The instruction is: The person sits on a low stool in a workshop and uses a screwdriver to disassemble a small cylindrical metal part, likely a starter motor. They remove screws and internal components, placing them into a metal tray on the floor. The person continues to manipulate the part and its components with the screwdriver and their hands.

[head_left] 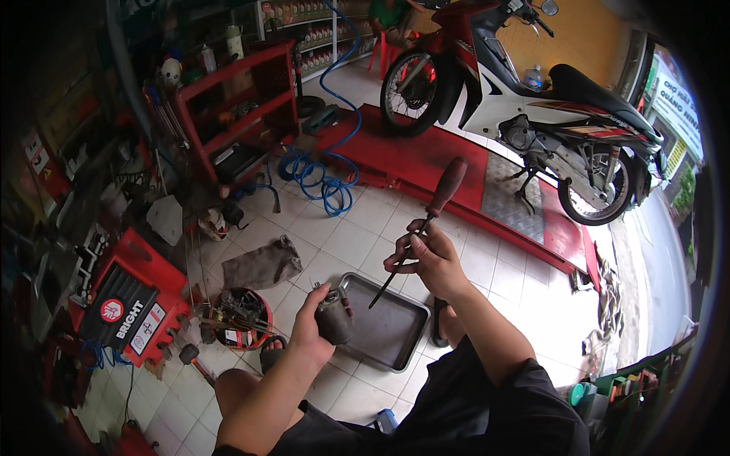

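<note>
My left hand (312, 323) grips a grimy dark metal cylinder (334, 319) with small terminals on top. My right hand (430, 258) holds a long screwdriver (445, 182) by its shaft between the fingers, its worn red handle up and its tip angled down to the left, near the cylinder. Below both hands a grey metal tray (388, 359) lies on the tiled floor. A crumpled dirty rag (261, 264) lies just left and behind it, with a red-rimmed tub of greasy parts (239, 311) nearer.
A red-and-white motorbike (494, 106) stands on a red lift platform (353, 144) behind the hands. A coiled blue hose (334, 194), a red shelf rack (198, 114) and a red machine (122, 304) are on the left. A person (391, 19) in green is at the back.
</note>
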Motion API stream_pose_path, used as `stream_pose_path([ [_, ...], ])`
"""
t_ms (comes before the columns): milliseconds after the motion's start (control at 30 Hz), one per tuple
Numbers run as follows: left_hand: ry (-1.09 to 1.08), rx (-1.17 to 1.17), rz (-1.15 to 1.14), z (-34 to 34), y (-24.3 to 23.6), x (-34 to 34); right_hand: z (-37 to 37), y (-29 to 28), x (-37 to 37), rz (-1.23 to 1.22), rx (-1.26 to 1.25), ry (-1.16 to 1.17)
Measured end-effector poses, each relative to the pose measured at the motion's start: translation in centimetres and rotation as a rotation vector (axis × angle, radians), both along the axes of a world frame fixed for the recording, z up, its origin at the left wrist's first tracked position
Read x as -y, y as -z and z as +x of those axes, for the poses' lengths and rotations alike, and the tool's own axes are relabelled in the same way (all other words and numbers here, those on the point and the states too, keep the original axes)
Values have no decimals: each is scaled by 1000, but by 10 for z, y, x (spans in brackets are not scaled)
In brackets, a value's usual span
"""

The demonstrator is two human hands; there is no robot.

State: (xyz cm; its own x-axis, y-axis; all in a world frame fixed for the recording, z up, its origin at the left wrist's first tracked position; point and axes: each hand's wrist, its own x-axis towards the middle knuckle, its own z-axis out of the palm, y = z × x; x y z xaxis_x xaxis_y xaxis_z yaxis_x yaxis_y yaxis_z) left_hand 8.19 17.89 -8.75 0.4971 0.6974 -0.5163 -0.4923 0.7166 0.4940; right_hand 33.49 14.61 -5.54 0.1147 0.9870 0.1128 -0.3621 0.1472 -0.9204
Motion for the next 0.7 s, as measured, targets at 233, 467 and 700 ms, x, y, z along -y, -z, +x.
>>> stream_pose_path([
  [233,-43,-67,-13,6,10,-10,-7,-4,21,193,94,-46],
  [467,-57,-118,120,3,9,-7,-26,-14,34,537,323,116],
  [700,-130,-218,314,14,16,-3,-39,-14,38,684,408,156],
])
